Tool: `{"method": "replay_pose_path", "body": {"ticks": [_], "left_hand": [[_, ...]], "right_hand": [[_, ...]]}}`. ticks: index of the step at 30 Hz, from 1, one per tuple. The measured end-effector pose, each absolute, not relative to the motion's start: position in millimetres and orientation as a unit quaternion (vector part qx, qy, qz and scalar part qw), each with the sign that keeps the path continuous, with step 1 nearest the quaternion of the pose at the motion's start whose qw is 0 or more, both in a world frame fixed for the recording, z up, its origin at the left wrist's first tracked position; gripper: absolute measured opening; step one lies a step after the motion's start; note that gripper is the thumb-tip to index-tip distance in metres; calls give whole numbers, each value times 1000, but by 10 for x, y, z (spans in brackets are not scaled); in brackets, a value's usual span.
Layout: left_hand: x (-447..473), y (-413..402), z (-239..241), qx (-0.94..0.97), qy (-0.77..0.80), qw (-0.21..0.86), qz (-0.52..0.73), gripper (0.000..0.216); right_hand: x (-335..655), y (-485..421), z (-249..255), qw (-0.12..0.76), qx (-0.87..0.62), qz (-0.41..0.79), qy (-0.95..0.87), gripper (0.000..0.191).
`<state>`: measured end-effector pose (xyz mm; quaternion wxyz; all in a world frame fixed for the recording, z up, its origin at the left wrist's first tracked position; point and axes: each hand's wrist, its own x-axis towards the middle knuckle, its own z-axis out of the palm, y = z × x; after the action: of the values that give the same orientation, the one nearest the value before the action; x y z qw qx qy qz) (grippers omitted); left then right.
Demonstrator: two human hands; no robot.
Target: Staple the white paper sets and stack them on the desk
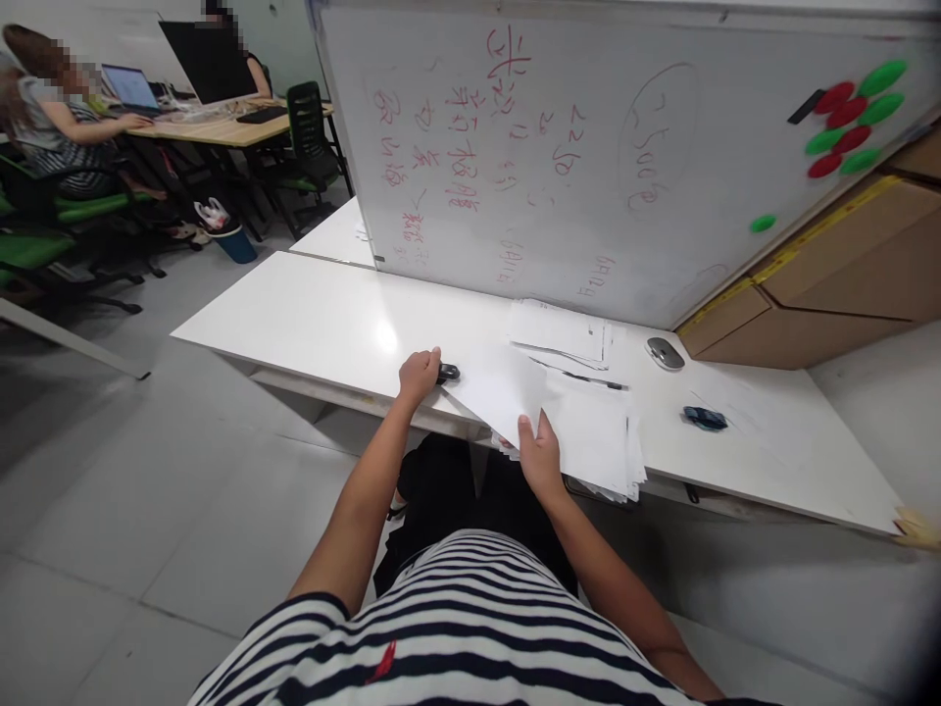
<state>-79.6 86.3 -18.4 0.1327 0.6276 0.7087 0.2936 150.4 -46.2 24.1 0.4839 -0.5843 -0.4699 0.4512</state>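
My left hand is closed around a small black stapler at the near edge of the white table. Its head presses on the corner of a white sheet of paper. My right hand pinches the lower edge of that sheet and lifts it over a stack of papers lying at the table's near edge. A pen lies across the papers.
A second paper pile sits by the whiteboard that leans on the table. A grey mouse and a dark blue object lie to the right. Cardboard boxes stand behind. People work at a far-left desk.
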Motion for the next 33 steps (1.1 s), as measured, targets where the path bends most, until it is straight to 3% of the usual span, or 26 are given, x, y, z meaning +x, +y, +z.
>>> {"method": "replay_pose_path", "body": {"ticks": [11,21,28,33], "left_hand": [[-749,819,-126,651,705,132,250,55],[-550,712,-172,667,694,42,268,23],[-614,748,-162,635,711,127,276,33],[-600,754,-180,621,731,72,275,46]], "right_hand": [[1594,-383,182,400,-562,548,-474,34],[1666,-236,242,363,-576,560,-473,24],[1602,-260,218,358,-589,543,-480,25],[1666,-229,261,368,-578,551,-476,24]]}}
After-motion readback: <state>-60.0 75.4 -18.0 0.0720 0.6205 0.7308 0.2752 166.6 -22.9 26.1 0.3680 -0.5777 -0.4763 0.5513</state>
